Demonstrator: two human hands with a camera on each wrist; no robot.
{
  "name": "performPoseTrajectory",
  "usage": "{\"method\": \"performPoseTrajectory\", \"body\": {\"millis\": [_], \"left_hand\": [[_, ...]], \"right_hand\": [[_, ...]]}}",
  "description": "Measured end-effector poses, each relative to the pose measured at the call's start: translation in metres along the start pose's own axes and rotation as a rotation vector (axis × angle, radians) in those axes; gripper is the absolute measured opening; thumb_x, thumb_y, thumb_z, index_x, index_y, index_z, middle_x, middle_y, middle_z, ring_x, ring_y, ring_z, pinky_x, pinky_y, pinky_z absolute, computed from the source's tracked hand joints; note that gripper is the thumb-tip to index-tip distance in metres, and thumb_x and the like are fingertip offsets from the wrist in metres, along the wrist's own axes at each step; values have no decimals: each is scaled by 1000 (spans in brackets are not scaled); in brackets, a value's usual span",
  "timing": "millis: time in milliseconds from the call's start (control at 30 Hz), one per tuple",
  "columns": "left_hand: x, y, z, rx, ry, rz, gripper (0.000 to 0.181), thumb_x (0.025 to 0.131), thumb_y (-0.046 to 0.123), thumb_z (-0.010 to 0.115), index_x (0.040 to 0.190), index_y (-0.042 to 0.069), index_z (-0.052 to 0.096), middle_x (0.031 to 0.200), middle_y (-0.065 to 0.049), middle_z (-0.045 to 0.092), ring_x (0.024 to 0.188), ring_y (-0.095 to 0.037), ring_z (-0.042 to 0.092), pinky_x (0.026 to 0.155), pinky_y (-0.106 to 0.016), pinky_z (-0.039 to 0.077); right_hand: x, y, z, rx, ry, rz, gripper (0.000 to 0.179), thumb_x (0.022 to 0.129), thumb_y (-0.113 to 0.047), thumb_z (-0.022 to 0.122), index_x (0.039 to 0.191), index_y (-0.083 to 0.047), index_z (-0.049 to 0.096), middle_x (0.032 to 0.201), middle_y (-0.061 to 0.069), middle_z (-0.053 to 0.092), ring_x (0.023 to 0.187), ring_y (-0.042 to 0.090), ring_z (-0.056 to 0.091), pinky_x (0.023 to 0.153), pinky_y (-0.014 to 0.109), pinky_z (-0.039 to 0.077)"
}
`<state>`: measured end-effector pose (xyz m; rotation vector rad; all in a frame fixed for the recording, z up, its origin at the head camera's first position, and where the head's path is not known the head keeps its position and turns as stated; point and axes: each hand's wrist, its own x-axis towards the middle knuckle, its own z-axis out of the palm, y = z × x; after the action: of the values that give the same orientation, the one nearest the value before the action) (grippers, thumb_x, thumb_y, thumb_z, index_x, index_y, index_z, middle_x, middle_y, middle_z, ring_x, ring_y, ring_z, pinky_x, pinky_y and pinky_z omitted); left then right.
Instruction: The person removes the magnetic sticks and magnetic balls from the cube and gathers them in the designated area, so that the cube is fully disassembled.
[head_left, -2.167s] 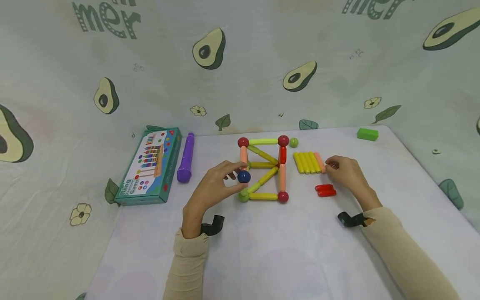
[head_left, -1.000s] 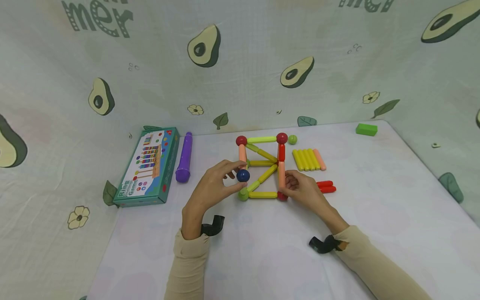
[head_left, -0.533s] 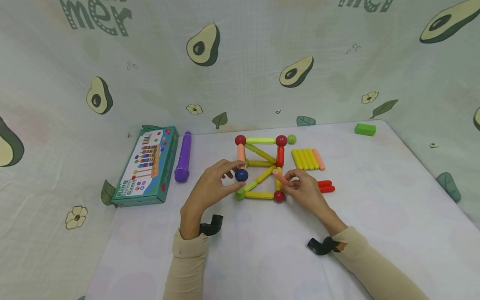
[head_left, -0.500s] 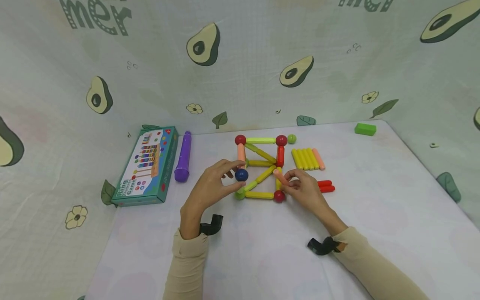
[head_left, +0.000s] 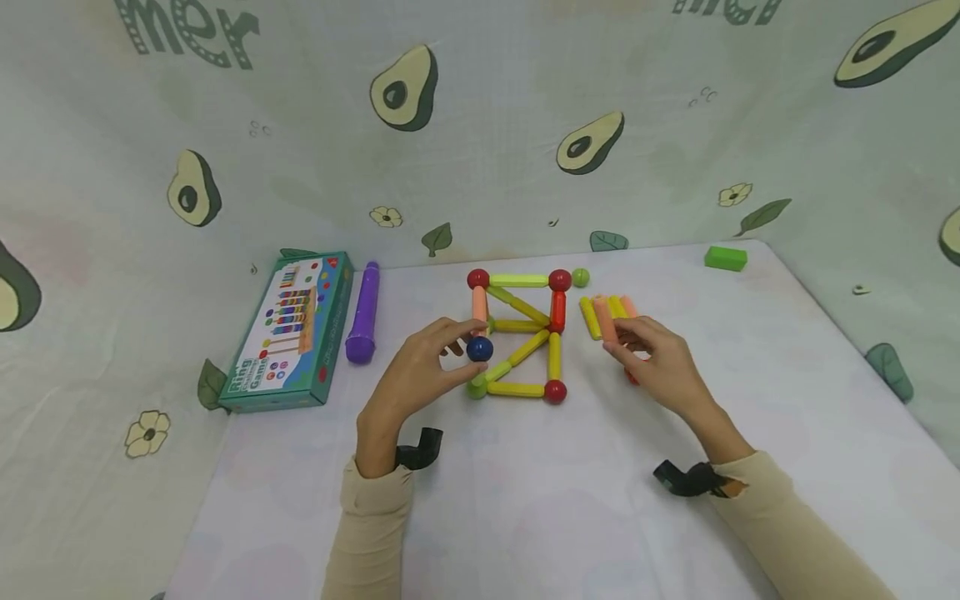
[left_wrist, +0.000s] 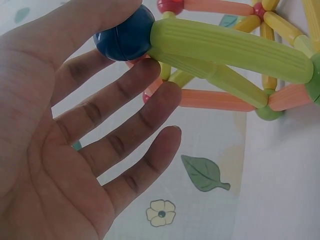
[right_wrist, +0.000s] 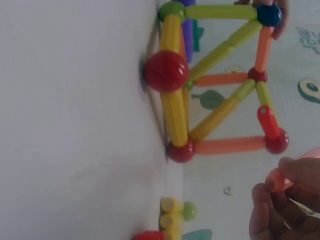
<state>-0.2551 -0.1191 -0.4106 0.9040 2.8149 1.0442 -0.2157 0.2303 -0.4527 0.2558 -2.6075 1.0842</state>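
A frame of magnetic rods and balls stands on the table. My left hand (head_left: pixel 412 371) pinches the dark blue ball (head_left: pixel 480 349) at a top corner, thumb below in the head view; a light green rod (left_wrist: pixel 230 50) runs from that ball down to a green ball (left_wrist: pixel 315 77). Right of the frame, my right hand (head_left: pixel 663 362) holds a salmon rod (head_left: pixel 604 318) by its near end, overlapping the loose yellow rods (head_left: pixel 589 317). A red rod (right_wrist: pixel 268 121) juts from an upper red ball (right_wrist: pixel 276 141), its near end free. The front right red ball (head_left: pixel 555 392) sits low.
Another salmon rod (head_left: pixel 628 306) lies beside the yellow ones; red rods (head_left: pixel 632 377) are mostly hidden by my right hand. A loose green ball (head_left: pixel 581 277) sits behind the frame. A game box (head_left: pixel 288 329) and purple tube (head_left: pixel 363 312) lie left, a green block (head_left: pixel 726 258) back right.
My right hand went from the loose rods to the frame, pulled a salmon rod off its right side, and carried it back right. My left hand keeps its pinch on the blue ball.
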Motion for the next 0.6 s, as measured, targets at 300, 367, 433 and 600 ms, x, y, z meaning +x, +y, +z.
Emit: {"method": "performPoseTrajectory", "body": {"millis": [300, 367, 433, 600], "left_hand": [[0, 1, -2, -5, 3, 5, 54, 90, 33, 77, 141, 26, 59, 116, 4, 62, 96, -15, 59, 79, -33, 53], [0, 2, -2, -13, 3, 6, 54, 90, 32, 77, 141, 25, 59, 117, 4, 62, 97, -17, 60, 79, -35, 54], [0, 2, -1, -18, 1, 9, 55, 90, 32, 77, 141, 25, 59, 117, 3, 62, 98, -20, 61, 80, -36, 54], [0, 3, -1, -16, -5, 10, 56, 90, 33, 77, 142, 25, 58, 118, 3, 62, 100, -24, 62, 80, -36, 54]], "right_hand": [[12, 27, -32, -113, 98, 66, 38, 93, -16, 73, 126, 2, 65, 108, 15, 66, 94, 29, 63, 81, 19, 52], [16, 33, -36, -136, 98, 109, 39, 93, -17, 73, 126, 2, 63, 107, 17, 66, 92, 30, 64, 77, 13, 50], [19, 39, -39, -152, 90, 152, 41, 93, -16, 74, 128, 1, 62, 105, 19, 66, 91, 32, 65, 74, 12, 50], [25, 53, -43, -189, 55, 218, 45, 93, -14, 73, 134, -2, 58, 103, 21, 66, 88, 34, 63, 75, 36, 57]]}}
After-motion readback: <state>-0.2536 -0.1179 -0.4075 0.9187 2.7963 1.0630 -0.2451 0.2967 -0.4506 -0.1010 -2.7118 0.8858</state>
